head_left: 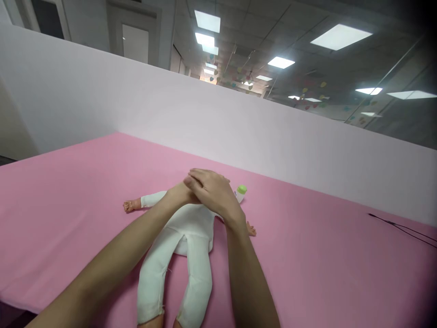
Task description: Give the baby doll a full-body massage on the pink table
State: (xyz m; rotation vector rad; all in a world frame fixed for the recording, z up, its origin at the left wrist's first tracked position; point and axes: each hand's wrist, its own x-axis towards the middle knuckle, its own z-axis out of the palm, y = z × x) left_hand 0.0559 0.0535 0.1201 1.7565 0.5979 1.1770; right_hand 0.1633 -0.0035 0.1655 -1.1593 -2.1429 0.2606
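Observation:
A baby doll (191,225) with a white cloth body lies on its back, arms spread and legs toward me. My right hand (213,191) is laid across my left hand (184,192), with its fingers stretched out flat and pointing left. Both hands are over the doll's upper chest and head, and they hide its head. Most of my left hand's fingers are covered by the right hand. Just right of my hands lies a small white bottle (241,193) with a green cap, partly hidden behind my right hand.
A pink sheet (307,255) covers the table. Behind it runs a low white partition (256,127). A thin black cord (396,223) lies at the right edge of the table. Past the partition are doors at the left and ceiling lights.

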